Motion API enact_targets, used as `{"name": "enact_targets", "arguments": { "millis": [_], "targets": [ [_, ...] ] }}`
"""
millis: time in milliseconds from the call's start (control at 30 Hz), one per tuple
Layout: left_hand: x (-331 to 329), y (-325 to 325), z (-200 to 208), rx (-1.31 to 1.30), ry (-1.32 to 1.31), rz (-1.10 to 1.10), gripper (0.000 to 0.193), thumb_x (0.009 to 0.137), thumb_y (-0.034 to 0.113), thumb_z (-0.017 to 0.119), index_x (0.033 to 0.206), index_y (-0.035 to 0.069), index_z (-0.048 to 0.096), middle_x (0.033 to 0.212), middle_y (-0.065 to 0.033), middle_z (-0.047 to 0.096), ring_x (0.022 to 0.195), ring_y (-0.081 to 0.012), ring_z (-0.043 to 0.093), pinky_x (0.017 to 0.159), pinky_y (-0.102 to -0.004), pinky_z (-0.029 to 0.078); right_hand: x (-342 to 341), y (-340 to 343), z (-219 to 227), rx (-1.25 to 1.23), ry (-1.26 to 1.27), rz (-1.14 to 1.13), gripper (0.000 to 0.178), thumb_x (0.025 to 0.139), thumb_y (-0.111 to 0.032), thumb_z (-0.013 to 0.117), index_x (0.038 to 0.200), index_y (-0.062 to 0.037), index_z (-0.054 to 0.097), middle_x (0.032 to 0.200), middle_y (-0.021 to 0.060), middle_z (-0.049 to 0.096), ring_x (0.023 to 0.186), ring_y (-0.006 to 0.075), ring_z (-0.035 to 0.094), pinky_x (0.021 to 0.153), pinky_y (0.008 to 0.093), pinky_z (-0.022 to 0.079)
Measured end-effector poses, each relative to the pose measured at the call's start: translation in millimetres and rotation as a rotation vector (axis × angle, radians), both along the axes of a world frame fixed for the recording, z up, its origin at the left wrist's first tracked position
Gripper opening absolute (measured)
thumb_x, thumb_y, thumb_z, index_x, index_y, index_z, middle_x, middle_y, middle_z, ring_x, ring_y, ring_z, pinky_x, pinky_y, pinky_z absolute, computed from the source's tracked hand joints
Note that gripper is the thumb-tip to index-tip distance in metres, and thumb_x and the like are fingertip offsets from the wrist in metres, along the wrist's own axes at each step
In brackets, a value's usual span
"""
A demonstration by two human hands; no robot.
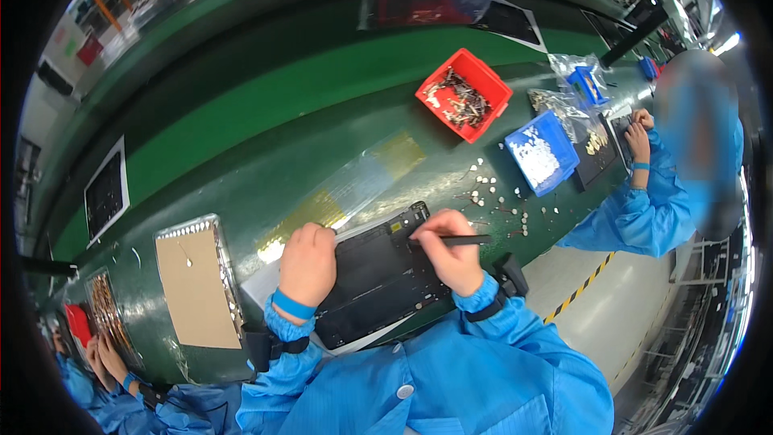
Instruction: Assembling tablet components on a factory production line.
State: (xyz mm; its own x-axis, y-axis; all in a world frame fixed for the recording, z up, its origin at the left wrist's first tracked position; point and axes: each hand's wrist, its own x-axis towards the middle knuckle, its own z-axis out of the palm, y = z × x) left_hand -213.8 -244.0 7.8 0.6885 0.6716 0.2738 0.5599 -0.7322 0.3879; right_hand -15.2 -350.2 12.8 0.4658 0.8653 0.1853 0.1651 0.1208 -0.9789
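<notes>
A flat black device housing point(366, 278), like the back of a tablet, lies at a slant on the bench in front of me. My left hand point(308, 266) rests at its left edge with the fingers curled; anything inside them is hidden. Over the upper right part of the housing, my right hand point(452, 256) pinches a slim black pen-like tool point(469, 239). Its tip end points left, close to the housing's surface near a small yellow patch point(395, 226). A white sheet point(262, 283) shows under the housing's left side.
Beyond the housing lie clear and yellow film strips point(354, 185). A red bin point(465, 97) holds small parts, a blue bin point(541, 155) white pieces. Small wired discs point(493, 193) lie scattered rightward. A cardboard-covered tray point(197, 286) sits left. Co-workers' hands point(638, 141) work on both sides.
</notes>
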Motion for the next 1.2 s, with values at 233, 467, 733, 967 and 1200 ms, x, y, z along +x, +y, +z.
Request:
{"name": "enact_targets", "arguments": {
  "millis": [233,467,733,967,1200],
  "targets": [
    [-1.4,24.4,53.7,-0.032,-0.133,0.013,0.012,0.077,-0.001,0.051,0.089,0.001,0.053,0.086,-0.0180,0.054,0.075,-0.0381,0.055,0.065,-0.0423,0.046,85.3,-52.9,16.4,-0.217,-0.442,-0.255,0.006,0.076,-0.001,0.055,0.079,-0.0041,0.060,0.072,0.0078,0.053,0.065,0.0196,0.053,0.060,0.0267,0.043],
    [-27.6,110.9,89.5,0.009,-0.178,0.282,0.018,0.085,0.004,0.046,0.099,-0.004,0.055,0.089,-0.0213,0.059,0.083,-0.0350,0.058,0.076,-0.0351,0.045,101.7,-37.4,6.9,-0.286,-0.857,-0.172,0.017,0.062,-0.006,0.064,0.078,-0.0104,0.064,0.073,0.0040,0.053,0.062,0.0235,0.057,0.053,0.0337,0.045],
    [-48.8,282.3,83.6,0.218,0.093,0.333,0.022,0.086,0.009,0.046,0.102,-0.003,0.055,0.094,-0.0241,0.058,0.090,-0.0380,0.056,0.080,-0.0371,0.044,98.8,-37.5,5.0,-0.256,-0.814,-0.215,0.014,0.063,-0.010,0.067,0.076,-0.0098,0.063,0.072,0.0052,0.053,0.061,0.0251,0.057,0.053,0.0340,0.045],
    [-17.2,347.1,59.3,0.120,0.441,0.703,0.016,0.083,0.018,0.043,0.092,0.014,0.055,0.096,-0.0115,0.062,0.097,-0.0333,0.056,0.077,-0.0484,0.041,100.9,-41.4,1.5,-0.151,-0.746,-0.328,0.018,0.062,-0.006,0.072,0.076,-0.0080,0.060,0.075,0.0069,0.057,0.059,0.0237,0.057,0.050,0.0312,0.046],
    [66.4,335.1,24.5,0.540,0.416,0.363,0.023,0.071,0.013,0.056,0.093,0.017,0.061,0.098,-0.0040,0.057,0.092,-0.0264,0.054,0.071,-0.0407,0.047,100.2,-42.5,-4.5,-0.044,-0.666,-0.396,0.017,0.062,-0.004,0.071,0.076,-0.0074,0.060,0.075,0.0070,0.057,0.054,0.0200,0.055,0.046,0.0290,0.044]
  ]
}}
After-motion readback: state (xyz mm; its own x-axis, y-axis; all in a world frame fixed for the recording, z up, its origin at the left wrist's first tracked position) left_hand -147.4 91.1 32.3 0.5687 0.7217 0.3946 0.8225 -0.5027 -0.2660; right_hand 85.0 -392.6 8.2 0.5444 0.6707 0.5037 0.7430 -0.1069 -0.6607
